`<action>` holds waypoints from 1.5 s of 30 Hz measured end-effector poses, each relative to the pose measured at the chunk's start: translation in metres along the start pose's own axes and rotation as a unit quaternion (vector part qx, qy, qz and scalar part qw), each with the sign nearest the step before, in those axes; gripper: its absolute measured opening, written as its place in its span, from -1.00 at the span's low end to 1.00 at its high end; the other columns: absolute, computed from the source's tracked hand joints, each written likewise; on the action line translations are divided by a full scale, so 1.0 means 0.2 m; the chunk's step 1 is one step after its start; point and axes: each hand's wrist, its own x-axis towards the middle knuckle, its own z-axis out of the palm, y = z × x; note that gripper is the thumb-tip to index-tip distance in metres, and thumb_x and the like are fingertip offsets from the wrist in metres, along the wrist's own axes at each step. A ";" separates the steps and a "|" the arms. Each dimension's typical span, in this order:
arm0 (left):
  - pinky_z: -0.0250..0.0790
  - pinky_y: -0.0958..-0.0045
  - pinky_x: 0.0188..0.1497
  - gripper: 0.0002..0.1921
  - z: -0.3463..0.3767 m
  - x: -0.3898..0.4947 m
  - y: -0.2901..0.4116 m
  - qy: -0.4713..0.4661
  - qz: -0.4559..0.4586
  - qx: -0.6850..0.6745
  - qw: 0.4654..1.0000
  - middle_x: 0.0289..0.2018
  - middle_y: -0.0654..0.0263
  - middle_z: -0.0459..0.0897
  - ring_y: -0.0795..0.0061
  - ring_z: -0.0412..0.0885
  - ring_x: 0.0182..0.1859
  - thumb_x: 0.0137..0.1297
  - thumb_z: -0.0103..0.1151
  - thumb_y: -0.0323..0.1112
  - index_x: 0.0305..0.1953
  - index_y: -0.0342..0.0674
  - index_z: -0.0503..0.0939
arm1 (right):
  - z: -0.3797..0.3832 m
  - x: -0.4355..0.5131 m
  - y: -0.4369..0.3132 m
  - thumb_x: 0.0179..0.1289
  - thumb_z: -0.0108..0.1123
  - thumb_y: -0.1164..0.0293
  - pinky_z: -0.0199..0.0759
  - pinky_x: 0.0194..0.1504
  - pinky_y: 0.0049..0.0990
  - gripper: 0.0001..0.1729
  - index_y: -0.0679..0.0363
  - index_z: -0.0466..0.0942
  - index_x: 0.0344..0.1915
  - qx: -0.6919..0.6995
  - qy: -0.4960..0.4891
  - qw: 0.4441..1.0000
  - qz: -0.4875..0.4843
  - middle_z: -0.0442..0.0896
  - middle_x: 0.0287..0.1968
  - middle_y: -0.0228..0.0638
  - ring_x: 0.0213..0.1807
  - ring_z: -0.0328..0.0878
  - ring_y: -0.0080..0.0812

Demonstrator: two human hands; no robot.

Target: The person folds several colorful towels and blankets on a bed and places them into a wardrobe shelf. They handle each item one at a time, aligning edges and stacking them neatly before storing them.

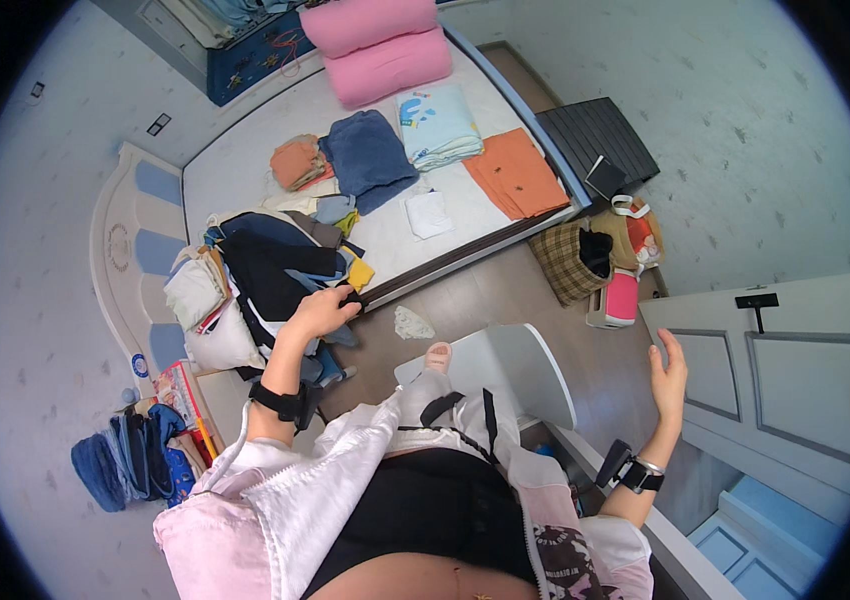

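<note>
My left hand [324, 311] is over the near edge of a heaped pile of clothes on the bed. A black garment [271, 270] lies on top of the heap, and a yellow cloth [360, 270] sticks out just past my fingers. Dark fabric shows between thumb and forefinger; whether they pinch it is unclear. Out to the right, my right hand [669, 375] is raised with spread fingers and holds nothing, near a white door [800, 367]. Beyond the heap lie a folded navy blanket [371, 159], a bundled orange cloth [297, 161] and a small white folded cloth [429, 215].
The bed [245, 150] also bears a folded light-blue quilt [436, 124], an orange folded cloth [519, 176] and pink rolled bedding [387, 67]. A white chair [522, 367] stands before me. On the floor are a crumpled white cloth [414, 323] and a plaid bag [564, 259].
</note>
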 end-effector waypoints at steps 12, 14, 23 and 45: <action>0.32 0.39 -0.05 -0.54 -0.14 0.27 0.15 -0.008 0.005 -0.113 0.994 -0.16 0.02 0.54 0.15 0.51 -0.09 0.18 -0.02 -0.12 0.02 -0.32 0.38 | 0.03 0.35 0.31 0.20 0.01 0.36 0.18 0.08 -0.47 -0.60 0.30 0.37 0.02 0.134 -0.054 0.983 0.116 0.46 0.00 -0.15 0.05 0.36 -0.35; 0.29 0.40 0.00 -0.53 -0.16 0.33 0.16 -0.002 -0.041 -0.092 0.995 -0.10 0.04 0.52 0.19 0.49 -0.04 0.19 -0.01 -0.13 0.02 -0.34 0.37 | 0.02 0.47 0.30 0.21 0.00 0.36 0.18 0.08 -0.48 -0.60 0.31 0.36 0.02 0.163 -0.061 0.980 0.100 0.46 0.01 -0.17 0.05 0.36 -0.37; 0.28 0.44 -0.06 -0.48 -0.30 0.73 0.12 -0.060 -0.041 -0.391 0.917 -0.15 0.19 0.56 0.44 0.51 -0.11 0.25 -0.19 0.06 0.00 -0.29 0.38 | 0.00 0.97 0.16 0.28 -0.07 0.39 0.20 0.07 -0.51 -0.61 0.34 0.30 0.07 0.342 -0.076 0.932 0.096 0.44 0.01 -0.18 0.01 0.37 -0.46; -0.06 0.24 0.19 -0.40 -0.08 4.00 -0.89 -0.085 -0.278 -0.622 0.727 0.08 0.22 0.37 0.36 0.30 0.13 0.21 -0.11 0.09 0.15 -0.19 0.24 | 2.00 2.07 -0.56 0.26 -0.03 0.33 0.24 0.02 -0.48 -0.62 0.31 0.36 0.02 0.354 -0.107 0.872 0.322 0.53 -0.13 -0.25 -0.11 0.44 -0.45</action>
